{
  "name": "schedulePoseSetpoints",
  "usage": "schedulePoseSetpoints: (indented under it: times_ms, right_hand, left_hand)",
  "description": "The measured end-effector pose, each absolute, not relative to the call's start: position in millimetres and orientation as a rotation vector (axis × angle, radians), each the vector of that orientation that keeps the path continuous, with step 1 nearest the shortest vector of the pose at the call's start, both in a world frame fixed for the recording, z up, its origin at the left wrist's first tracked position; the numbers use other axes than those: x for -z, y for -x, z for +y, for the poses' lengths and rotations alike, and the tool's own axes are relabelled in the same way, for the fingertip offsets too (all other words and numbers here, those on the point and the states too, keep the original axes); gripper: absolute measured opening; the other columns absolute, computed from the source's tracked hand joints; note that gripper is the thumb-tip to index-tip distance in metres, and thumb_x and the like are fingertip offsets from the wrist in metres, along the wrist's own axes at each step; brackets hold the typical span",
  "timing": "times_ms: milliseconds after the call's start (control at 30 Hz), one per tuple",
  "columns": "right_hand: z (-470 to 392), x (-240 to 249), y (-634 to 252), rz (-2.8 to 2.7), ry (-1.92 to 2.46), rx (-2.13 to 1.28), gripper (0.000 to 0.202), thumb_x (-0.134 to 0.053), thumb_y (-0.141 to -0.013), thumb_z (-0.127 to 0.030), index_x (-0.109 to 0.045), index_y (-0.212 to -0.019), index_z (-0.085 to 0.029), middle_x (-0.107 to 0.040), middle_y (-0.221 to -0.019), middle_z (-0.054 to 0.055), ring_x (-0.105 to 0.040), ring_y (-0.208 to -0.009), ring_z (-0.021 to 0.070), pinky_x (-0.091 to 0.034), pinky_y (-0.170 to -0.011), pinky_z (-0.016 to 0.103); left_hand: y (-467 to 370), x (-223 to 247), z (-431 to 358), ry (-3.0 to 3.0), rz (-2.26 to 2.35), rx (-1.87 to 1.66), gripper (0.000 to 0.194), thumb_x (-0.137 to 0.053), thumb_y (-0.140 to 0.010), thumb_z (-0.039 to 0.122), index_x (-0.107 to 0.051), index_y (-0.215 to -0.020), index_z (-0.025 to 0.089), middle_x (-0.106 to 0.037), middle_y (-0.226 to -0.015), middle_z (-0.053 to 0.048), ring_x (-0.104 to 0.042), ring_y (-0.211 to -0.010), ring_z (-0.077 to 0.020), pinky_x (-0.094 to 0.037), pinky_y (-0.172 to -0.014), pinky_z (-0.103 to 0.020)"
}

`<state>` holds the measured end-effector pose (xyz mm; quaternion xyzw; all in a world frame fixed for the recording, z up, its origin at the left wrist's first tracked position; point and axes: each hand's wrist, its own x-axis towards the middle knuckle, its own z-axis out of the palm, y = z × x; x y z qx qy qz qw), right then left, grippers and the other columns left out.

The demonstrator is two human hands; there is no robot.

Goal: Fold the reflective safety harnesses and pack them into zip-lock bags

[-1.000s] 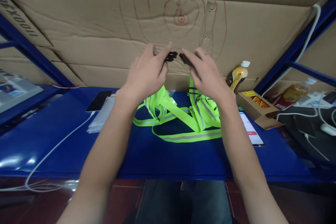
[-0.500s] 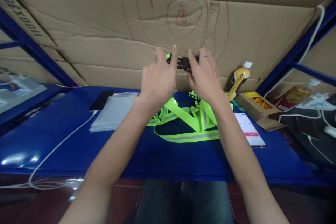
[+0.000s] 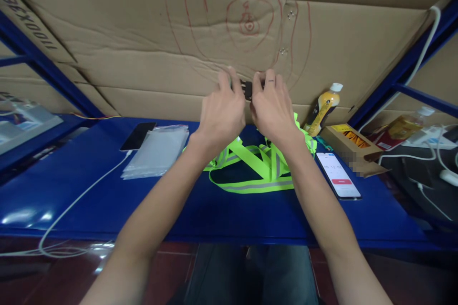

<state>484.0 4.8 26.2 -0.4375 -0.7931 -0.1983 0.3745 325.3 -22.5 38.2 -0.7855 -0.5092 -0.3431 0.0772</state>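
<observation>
Between my two raised hands is a black side-release buckle, its pronged half toward the left and its socket half toward the right. My left hand is closed on the pronged half, and my right hand grips the socket half. The prongs look partly inside the socket; my fingers cover the outer ends. Below and behind my wrists, yellow-green reflective straps with a grey stripe lie in loose loops on the blue table.
Clear plastic bags and a dark phone lie at left. To the right are a lit phone, a juice bottle and an open small carton. A cardboard panel stands behind the table.
My hands have drawn closer together and dropped slightly, bringing the two buckle halves nearer each other. The lit phone is now more fully visible beside my right forearm.
</observation>
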Motion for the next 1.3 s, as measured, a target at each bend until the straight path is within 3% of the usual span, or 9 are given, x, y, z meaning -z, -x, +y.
schedulePoseSetpoints:
  times_ms: [233, 367, 533, 700, 800, 900, 1067, 1167, 1300]
  right_hand:
    - [5, -38, -500, -2.068, 1.253, 0.454, 0.048, -0.054, -0.105, -0.024, -0.052, -0.152, -0.014, -0.051, -0.143, 0.025, -0.05, -0.141, 0.0458, -0.046, -0.116, 0.069]
    - [-5, -47, -500, -2.084, 1.174, 0.39, 0.059, -0.056, -0.103, -0.025, -0.046, -0.161, -0.021, -0.049, -0.149, 0.021, -0.044, -0.148, 0.0434, -0.042, -0.121, 0.069]
    - [-7, -55, -511, -2.143, 0.996, 0.162, 0.061, -0.069, -0.097, -0.04, -0.055, -0.154, -0.026, -0.059, -0.143, 0.016, -0.055, -0.138, 0.038, -0.047, -0.119, 0.063]
    - [2, -59, -536, -2.138, 0.785, -0.329, 0.045, -0.076, -0.092, -0.061, -0.072, -0.118, -0.025, -0.074, -0.116, 0.009, -0.067, -0.107, 0.0282, -0.058, -0.098, 0.047]
    - [5, -58, -543, -2.118, 0.749, -0.504, 0.047, -0.08, -0.088, -0.068, -0.07, -0.095, -0.023, -0.071, -0.092, 0.003, -0.064, -0.089, 0.0232, -0.056, -0.083, 0.04]
    - [5, -60, -548, -2.107, 0.777, -0.403, 0.047, -0.083, -0.086, -0.067, -0.067, -0.087, -0.023, -0.065, -0.082, 0.001, -0.059, -0.08, 0.0209, -0.053, -0.078, 0.038]
    - [-2, -68, -549, -2.084, 0.991, 0.07, 0.032, -0.076, -0.093, -0.058, -0.068, -0.093, -0.027, -0.07, -0.088, 0.005, -0.064, -0.09, 0.0292, -0.055, -0.095, 0.05]
    - [-8, -70, -543, -2.038, 1.02, 0.215, 0.024, -0.068, -0.1, -0.054, -0.07, -0.104, -0.031, -0.075, -0.109, 0.011, -0.065, -0.108, 0.0344, -0.053, -0.103, 0.055]
    - [-11, -68, -533, -1.986, 0.817, 0.351, 0.02, -0.056, -0.11, -0.042, -0.072, -0.112, -0.03, -0.076, -0.117, 0.012, -0.066, -0.115, 0.0299, -0.053, -0.106, 0.052]
  left_hand:
    - [-314, -49, -10, 2.687, -1.308, 1.211, 0.079, -0.069, -0.095, 0.044, -0.045, -0.165, 0.014, -0.06, -0.155, -0.022, -0.061, -0.141, -0.0416, -0.053, -0.116, -0.054]
    - [-298, -62, 0, 2.755, -1.336, 1.514, 0.045, -0.066, -0.1, 0.05, -0.073, -0.127, 0.015, -0.077, -0.117, -0.014, -0.073, -0.113, -0.0322, -0.06, -0.1, -0.046]
    - [-289, -65, 2, 2.819, -1.253, 1.626, 0.027, -0.07, -0.095, 0.046, -0.074, -0.097, 0.019, -0.077, -0.098, -0.008, -0.072, -0.099, -0.0282, -0.061, -0.089, -0.041]
    - [-288, -67, -2, 2.782, -1.197, 1.579, 0.028, -0.066, -0.098, 0.049, -0.072, -0.099, 0.022, -0.074, -0.101, -0.009, -0.071, -0.108, -0.0312, -0.06, -0.091, -0.044]
    - [-286, -70, -6, 2.73, -1.179, 1.532, 0.03, -0.068, -0.096, 0.05, -0.073, -0.108, 0.023, -0.074, -0.111, -0.01, -0.069, -0.119, -0.0333, -0.059, -0.099, -0.046]
    - [-277, -74, -8, 2.744, -1.157, 1.405, 0.037, -0.075, -0.091, 0.051, -0.074, -0.114, 0.022, -0.075, -0.118, -0.01, -0.068, -0.121, -0.0336, -0.056, -0.103, -0.046]
    - [-268, -75, -8, 2.736, -1.256, 1.204, 0.03, -0.073, -0.091, 0.049, -0.075, -0.105, 0.023, -0.075, -0.097, -0.005, -0.071, -0.099, -0.0273, -0.056, -0.095, -0.042]
    - [-275, -74, -11, 2.629, -1.281, 1.377, 0.03, -0.073, -0.093, 0.052, -0.073, -0.098, 0.023, -0.073, -0.089, -0.005, -0.07, -0.097, -0.0267, -0.057, -0.087, -0.04]
    - [-281, -78, -15, 2.624, -1.162, 1.706, 0.044, -0.061, -0.105, 0.06, -0.071, -0.088, 0.02, -0.072, -0.088, -0.005, -0.069, -0.09, -0.0219, -0.056, -0.083, -0.039]
